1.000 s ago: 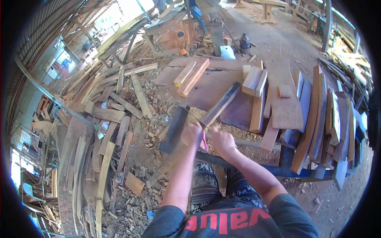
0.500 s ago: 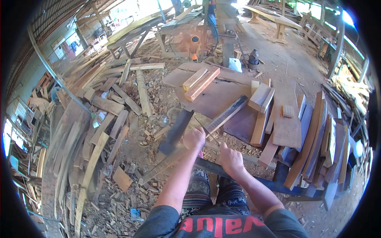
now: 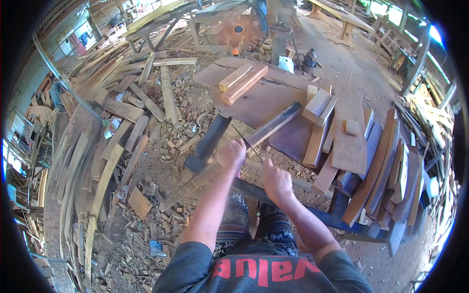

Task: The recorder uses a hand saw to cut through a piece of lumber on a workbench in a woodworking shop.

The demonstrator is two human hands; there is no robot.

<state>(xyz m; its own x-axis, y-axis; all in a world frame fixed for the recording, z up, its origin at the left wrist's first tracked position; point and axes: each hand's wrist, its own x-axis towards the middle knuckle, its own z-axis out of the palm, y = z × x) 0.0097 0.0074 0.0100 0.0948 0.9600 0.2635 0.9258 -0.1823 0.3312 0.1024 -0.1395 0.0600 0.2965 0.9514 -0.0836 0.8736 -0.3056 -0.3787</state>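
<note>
Working on a long strip (image 3: 273,124) of wood here, lying slantwise from the tabletop (image 3: 264,100) edge down toward the knees. Gripping with the left hand (image 3: 232,152), fingers (image 3: 235,146) curled tight into a fist right on the strip, seemingly around a thin tool (image 3: 245,140) poking out past the knuckles, though too small to say what kind. Pressing the right hand (image 3: 276,181) down just beside it, fingers bent and partly hidden, so not able to tell whether gripping anything or just steadying the near end.

Leaning a dark plank (image 3: 211,141) against the tabletop just left of the fist. Sitting further back, well apart from the hands: two pale blocks (image 3: 243,82) side by side. Stacking up along the right: a whole row of boards (image 3: 351,146). Covering the floor (image 3: 146,161) on the left: offcuts and chips everywhere.

Guessing at somewhere mid-job: both hands bunched at one spot around the middle of the strip, with the far end up on the tabletop looking untouched for now. Not seeing any finished pieces set aside, so probably plenty left.
</note>
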